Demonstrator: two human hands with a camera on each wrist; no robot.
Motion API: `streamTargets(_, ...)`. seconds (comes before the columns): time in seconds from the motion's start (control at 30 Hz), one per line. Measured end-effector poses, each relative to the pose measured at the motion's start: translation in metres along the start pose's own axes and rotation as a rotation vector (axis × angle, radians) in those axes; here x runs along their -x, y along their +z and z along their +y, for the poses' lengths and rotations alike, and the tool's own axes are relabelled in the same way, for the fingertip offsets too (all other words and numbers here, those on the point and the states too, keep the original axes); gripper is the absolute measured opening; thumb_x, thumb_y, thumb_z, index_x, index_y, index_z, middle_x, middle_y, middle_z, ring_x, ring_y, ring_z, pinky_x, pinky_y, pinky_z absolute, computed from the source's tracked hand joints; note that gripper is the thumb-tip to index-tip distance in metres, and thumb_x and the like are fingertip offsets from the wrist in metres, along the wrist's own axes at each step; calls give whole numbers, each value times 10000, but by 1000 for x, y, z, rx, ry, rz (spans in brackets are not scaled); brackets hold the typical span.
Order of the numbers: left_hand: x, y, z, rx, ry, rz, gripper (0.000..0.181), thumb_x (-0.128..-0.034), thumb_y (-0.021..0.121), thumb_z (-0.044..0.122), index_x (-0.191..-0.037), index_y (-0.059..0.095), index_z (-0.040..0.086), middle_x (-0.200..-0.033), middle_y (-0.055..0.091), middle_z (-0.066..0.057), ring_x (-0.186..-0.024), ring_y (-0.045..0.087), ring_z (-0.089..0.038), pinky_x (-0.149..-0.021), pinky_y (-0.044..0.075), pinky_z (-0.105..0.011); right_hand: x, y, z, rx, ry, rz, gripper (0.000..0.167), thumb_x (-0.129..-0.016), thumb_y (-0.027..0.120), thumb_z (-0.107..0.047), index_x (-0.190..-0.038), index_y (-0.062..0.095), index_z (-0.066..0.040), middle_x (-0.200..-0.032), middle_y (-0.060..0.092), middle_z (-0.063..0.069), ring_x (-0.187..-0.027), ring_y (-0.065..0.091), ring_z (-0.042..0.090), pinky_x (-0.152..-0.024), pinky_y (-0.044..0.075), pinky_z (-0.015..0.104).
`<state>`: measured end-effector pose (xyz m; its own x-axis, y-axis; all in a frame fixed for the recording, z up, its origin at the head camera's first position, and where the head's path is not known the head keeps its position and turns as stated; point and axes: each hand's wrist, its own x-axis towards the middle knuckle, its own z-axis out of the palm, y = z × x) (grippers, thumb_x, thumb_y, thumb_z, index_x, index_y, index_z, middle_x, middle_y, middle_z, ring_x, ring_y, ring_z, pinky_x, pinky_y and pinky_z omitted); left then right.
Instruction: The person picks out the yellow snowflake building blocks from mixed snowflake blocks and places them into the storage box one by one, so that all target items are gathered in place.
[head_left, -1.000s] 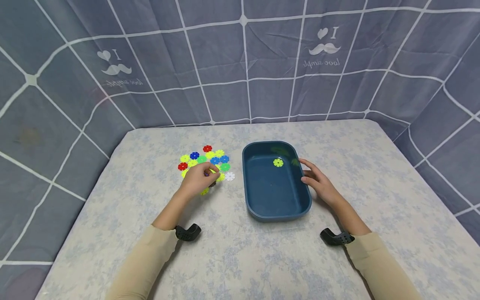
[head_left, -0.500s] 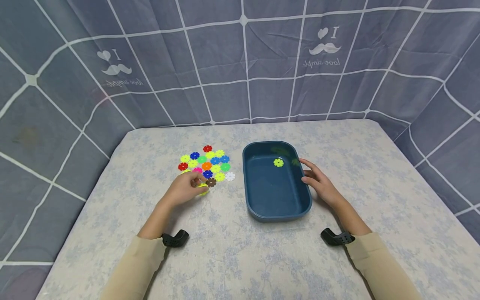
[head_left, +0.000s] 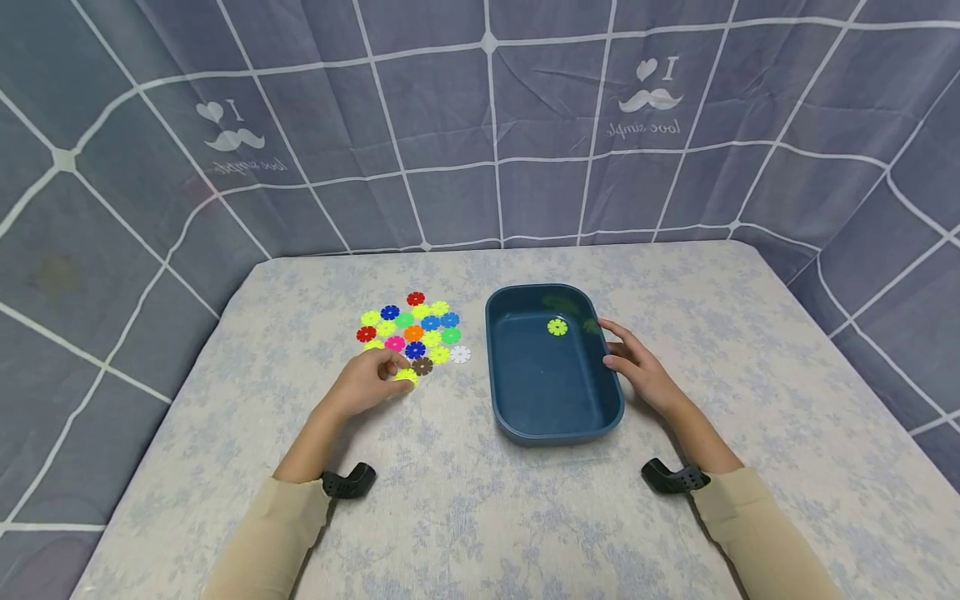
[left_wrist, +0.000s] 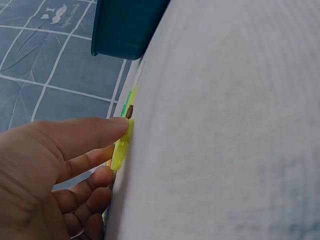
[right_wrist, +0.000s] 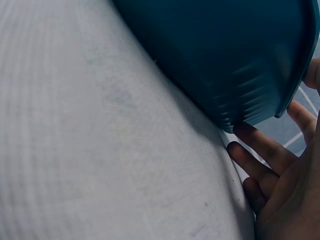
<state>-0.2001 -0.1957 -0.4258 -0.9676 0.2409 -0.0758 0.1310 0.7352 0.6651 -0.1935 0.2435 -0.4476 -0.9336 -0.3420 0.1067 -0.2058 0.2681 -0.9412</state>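
Head view, left hand (head_left: 363,383): thumb and forefinger are pinching the yellow disc (head_left: 406,377) by its edges.
Yellow disc: lying on the worktop (head_left: 450,517), at the cluster's (head_left: 413,333) near side, beside the brown disc (head_left: 422,367).
Pinch: best keeping fingertips low, lifting clear without dragging the brown disc.
Disc's face: pointing roughly upward; being round, showing no long axis.
Tray (head_left: 558,438): its long axis is running away from the person.
Right hand (head_left: 639,367): fingers spreading apart, resting against the tray.

Blue-grey curtain (head_left: 435,117) with white lines (head_left: 490,42) up top, mustache print (head_left: 650,99) upper right, flowery tablecloth (head_left: 480,525) down bottom.
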Motion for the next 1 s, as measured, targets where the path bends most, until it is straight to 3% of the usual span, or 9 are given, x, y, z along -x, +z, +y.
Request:
streamTargets(0.13,-1,1,-1,17,-7,0,314,-850,769,192,-1074,658,2,-882,544,-65,-791,459,-229,-675,382,-344,0,0,1,-6,-4,1,584,-1033,453,-134,-1560,204,-123,-1468,367,281,-1317,388,412,-1027,315,620)
streamTargets(0.33,0,2,-2,56,-22,-2,320,-857,764,198,-1072,624,6,-898,523,-71,-801,433,-230,-672,362,-350,0,-1,2,-3,-3,3,582,-1033,453,-140,-1561,208,-131,-1437,412,280,-1261,467,237,-1021,334,600)
streamTargets(0.53,0,4,-3,73,-33,8,331,-847,777,190,-1036,566,18,-894,503,-71,-792,432,-228,-680,362,-352,0,-1,2,3,-7,1,582,-1033,451,-144,-1561,206,-131,-1439,409,281,-1280,443,327,-1018,336,605)
streamTargets(0.73,1,3,-2,62,-22,32,317,-859,763,173,-1014,527,27,-827,469,-59,-745,432,-224,-657,355,-350,0,0,1,-3,-11,1,580,-1033,457,-142,-1559,213,-127,-1434,417,282,-1225,489,154,-1013,347,599)
streamTargets(1.0,-1,3,-3,3,-47,59,254,-922,689,218,-992,526,36,-804,497,-66,-714,429,-224,-641,352,-342,-1,1,-1,-4,-9,2,583,-1033,452,-138,-1560,203,-120,-1438,405,292,-1291,415,435,-1017,340,606)
